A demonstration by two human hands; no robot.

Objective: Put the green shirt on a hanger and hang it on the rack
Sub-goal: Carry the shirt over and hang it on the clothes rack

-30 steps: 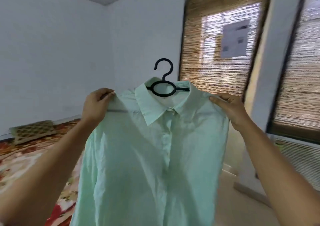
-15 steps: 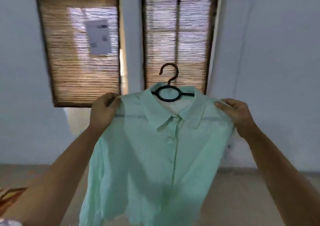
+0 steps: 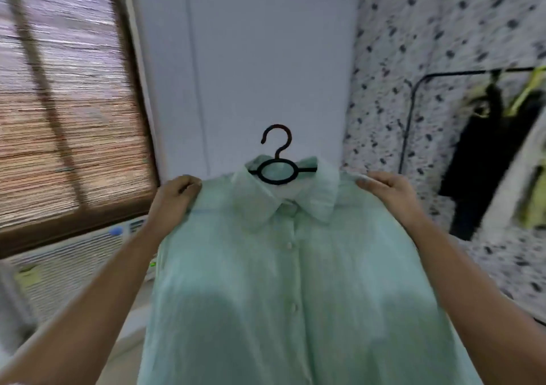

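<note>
The pale green shirt (image 3: 295, 281) hangs on a black hanger (image 3: 276, 160) held up in front of me, front facing me, buttons down the middle. The hanger's hook and ring stick out above the collar. My left hand (image 3: 177, 197) grips the shirt's left shoulder over the hanger arm. My right hand (image 3: 387, 189) grips the right shoulder the same way. The black clothes rack (image 3: 413, 113) stands at the far right, apart from the shirt.
Dark and yellow-green garments (image 3: 484, 154) hang on the rack before a speckled curtain (image 3: 419, 30). A window with a bamboo blind (image 3: 65, 113) fills the left, with a white air-conditioning unit (image 3: 74, 263) below it. A plain white wall lies straight ahead.
My view has swung to the right: the windows slid off to the left and the rack with the speckled curtain came into sight. Both hands keep the same hold on the shirt.
</note>
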